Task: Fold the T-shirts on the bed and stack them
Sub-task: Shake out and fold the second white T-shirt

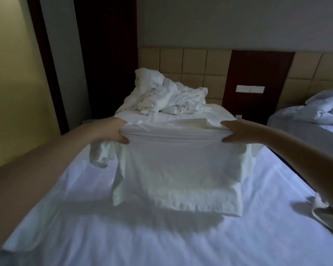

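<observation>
Head view: white T-shirt held up over the bed, mid-mattress, its lower part draping down to the sheet. Left hand pinches the upper edge at one end, thumb in front, fingers tucked behind. Right hand grips the other end the same way. One sleeve hangs loose below the left hand.

Cloth reads as light, thin and limp. It sags between the grips and will likely crease or slide out of a fold unless kept taut. Best hold, by judgement: both ends of the top edge, as now, then lay it flat.

Beyond it lies a flat folded white piece. A crumpled white heap sits by the headboard; shirts or bedding, cannot tell.
</observation>
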Demonstrator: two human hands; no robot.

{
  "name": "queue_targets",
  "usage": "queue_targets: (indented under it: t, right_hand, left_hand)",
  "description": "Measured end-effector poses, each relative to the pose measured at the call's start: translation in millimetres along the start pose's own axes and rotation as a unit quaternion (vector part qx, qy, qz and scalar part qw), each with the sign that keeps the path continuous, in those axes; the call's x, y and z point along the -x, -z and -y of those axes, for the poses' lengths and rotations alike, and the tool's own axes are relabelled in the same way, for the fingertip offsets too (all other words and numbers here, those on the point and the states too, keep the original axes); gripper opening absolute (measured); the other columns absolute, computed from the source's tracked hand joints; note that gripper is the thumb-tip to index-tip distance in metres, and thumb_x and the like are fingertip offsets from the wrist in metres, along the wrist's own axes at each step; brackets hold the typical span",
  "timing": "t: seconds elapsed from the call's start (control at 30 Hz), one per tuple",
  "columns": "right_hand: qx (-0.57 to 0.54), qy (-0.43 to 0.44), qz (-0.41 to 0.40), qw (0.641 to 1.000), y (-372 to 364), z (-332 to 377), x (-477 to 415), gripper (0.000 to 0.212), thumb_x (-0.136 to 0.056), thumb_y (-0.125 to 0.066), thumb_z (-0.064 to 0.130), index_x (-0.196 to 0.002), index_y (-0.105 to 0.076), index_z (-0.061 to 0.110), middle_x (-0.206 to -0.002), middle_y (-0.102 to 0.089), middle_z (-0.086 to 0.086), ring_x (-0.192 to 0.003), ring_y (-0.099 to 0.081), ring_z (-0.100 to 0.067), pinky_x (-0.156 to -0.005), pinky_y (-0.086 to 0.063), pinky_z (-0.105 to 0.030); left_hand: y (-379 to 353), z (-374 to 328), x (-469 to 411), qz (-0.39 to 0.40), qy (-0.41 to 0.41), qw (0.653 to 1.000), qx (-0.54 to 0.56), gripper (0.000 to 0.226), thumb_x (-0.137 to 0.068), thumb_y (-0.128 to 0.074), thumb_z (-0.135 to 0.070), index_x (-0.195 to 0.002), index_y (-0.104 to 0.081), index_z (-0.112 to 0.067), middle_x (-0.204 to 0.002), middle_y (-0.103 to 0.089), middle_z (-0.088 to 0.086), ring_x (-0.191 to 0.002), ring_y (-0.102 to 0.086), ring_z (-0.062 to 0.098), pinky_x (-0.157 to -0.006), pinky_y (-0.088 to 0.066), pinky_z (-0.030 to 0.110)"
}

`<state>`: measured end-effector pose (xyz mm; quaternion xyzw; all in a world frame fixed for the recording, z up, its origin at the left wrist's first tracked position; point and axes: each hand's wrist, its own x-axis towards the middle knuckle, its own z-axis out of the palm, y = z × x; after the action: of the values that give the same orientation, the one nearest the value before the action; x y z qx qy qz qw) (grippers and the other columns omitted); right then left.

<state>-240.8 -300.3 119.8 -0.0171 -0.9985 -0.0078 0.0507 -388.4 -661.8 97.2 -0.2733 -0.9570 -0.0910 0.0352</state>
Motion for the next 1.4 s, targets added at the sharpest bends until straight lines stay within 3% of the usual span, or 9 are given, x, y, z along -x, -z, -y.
queue_targets:
  t: [0.27, 0.4, 0.53, 0.63, 0.77, 0.9, 0.97, 1.07, 1.4]
  right_hand:
    - [0.111, -0.002, -0.233, 0.966, 8.4, -29.9, -68.1, 0.035, -0.091, -0.055, 0.031, -0.124, -0.048, 0.019, -0.118, -0.058, 0.0, -0.11, -0.054, -0.025, -0.088, -0.036, -0.037]
    - [0.103, -0.004, -0.125, 0.987, -35.3, -31.3, -56.0, 0.053, -0.089, -0.058, 0.037, -0.136, -0.041, 0.019, -0.135, -0.047, -0.002, -0.124, -0.042, -0.023, -0.097, -0.031, -0.036]
    - [-0.002, -0.037, 0.079, 0.996, -130.9, -30.8, -25.0, 0.074, -0.085, -0.059, 0.051, -0.146, -0.024, 0.03, -0.154, -0.023, 0.003, -0.139, -0.025, -0.021, -0.109, -0.02, -0.034]
    - [-0.034, -0.064, 0.135, 0.988, -207.9, -17.8, 4.4, 0.083, -0.086, -0.047, 0.063, -0.149, -0.004, 0.033, -0.159, 0.0, 0.001, -0.145, -0.004, -0.023, -0.114, -0.006, -0.034]
    - [-0.098, -0.104, -0.014, 0.99, -250.3, -2.0, 14.3, 0.077, -0.082, -0.035, 0.069, -0.147, -0.006, 0.041, -0.158, 0.003, 0.005, -0.145, 0.006, -0.026, -0.115, 0.004, -0.04]
    - [-0.087, -0.094, -0.112, 0.985, -259.5, 3.1, 1.9, 0.059, -0.09, -0.043, 0.055, -0.144, -0.03, 0.035, -0.151, -0.028, 0.01, -0.142, -0.01, -0.026, -0.11, 0.006, -0.038]
    - [-0.097, -0.088, -0.171, 0.977, -265.1, 2.4, -0.3, 0.052, -0.082, -0.038, 0.049, -0.123, -0.057, 0.024, -0.129, -0.053, 0.005, -0.128, -0.033, -0.029, -0.106, -0.005, -0.041]
    - [-0.098, -0.07, -0.269, 0.956, -272.3, 3.6, 4.1, 0.031, -0.076, -0.044, 0.025, -0.094, -0.068, 0.015, -0.103, -0.065, -0.004, -0.113, -0.04, -0.025, -0.1, -0.013, -0.041]
    - [-0.073, 0.085, -0.368, 0.923, -268.1, -16.1, 80.9, 0.022, -0.08, -0.045, 0.014, -0.089, -0.062, 0.005, -0.083, -0.069, -0.01, -0.091, -0.052, -0.018, -0.105, -0.021, -0.027]
  left_hand:
    - [13.1, -13.8, -48.9, -0.298, 0.013, 0.949, -0.101, 0.032, -0.086, -0.064, -0.031, -0.113, -0.057, -0.015, -0.1, -0.065, 0.009, -0.094, -0.061, 0.032, -0.067, -0.047, 0.037]
    - [-35.3, -19.8, -36.0, -0.166, 0.001, 0.974, -0.152, 0.076, -0.082, -0.069, -0.042, -0.144, -0.029, -0.025, -0.125, -0.057, 0.004, -0.107, -0.058, 0.028, -0.069, -0.047, 0.035]
    - [-142.3, -1.8, -13.6, 0.024, -0.001, 0.998, -0.066, 0.101, -0.071, -0.072, -0.055, -0.149, -0.013, -0.034, -0.144, -0.043, 0.0, -0.124, -0.049, 0.021, -0.097, -0.041, 0.032]
    - [-218.8, 0.8, 14.0, 0.042, 0.026, 0.998, -0.03, 0.087, -0.071, -0.031, -0.074, -0.148, -0.024, -0.034, -0.152, -0.033, -0.004, -0.135, -0.038, 0.017, -0.107, -0.033, 0.032]
    - [-253.5, 4.7, 21.6, -0.155, -0.015, 0.988, -0.006, 0.056, -0.077, -0.039, -0.059, -0.115, -0.067, -0.029, -0.119, -0.066, -0.001, -0.106, -0.056, 0.018, -0.085, -0.045, 0.03]
    - [-258.4, 9.5, 20.5, -0.25, -0.054, 0.966, 0.033, 0.046, -0.077, -0.05, -0.053, -0.107, -0.07, -0.026, -0.115, -0.066, 0.0, -0.108, -0.049, 0.013, -0.088, -0.034, 0.031]
    - [-261.0, 7.7, 21.8, -0.289, -0.078, 0.953, 0.05, 0.034, -0.079, -0.052, -0.044, -0.1, -0.071, -0.024, -0.112, -0.067, 0.001, -0.106, -0.053, 0.015, -0.088, -0.036, 0.03]
    - [-264.7, 5.6, 24.5, -0.354, -0.112, 0.925, 0.08, 0.02, -0.083, -0.049, -0.024, -0.086, -0.068, -0.018, -0.109, -0.067, 0.003, -0.104, -0.055, 0.017, -0.085, -0.038, 0.03]
    - [-257.1, -14.2, 93.7, -0.221, -0.066, 0.945, 0.232, 0.016, -0.079, -0.054, -0.031, -0.093, -0.046, -0.028, -0.08, -0.067, -0.001, -0.076, -0.058, 0.014, -0.065, -0.042, 0.025]
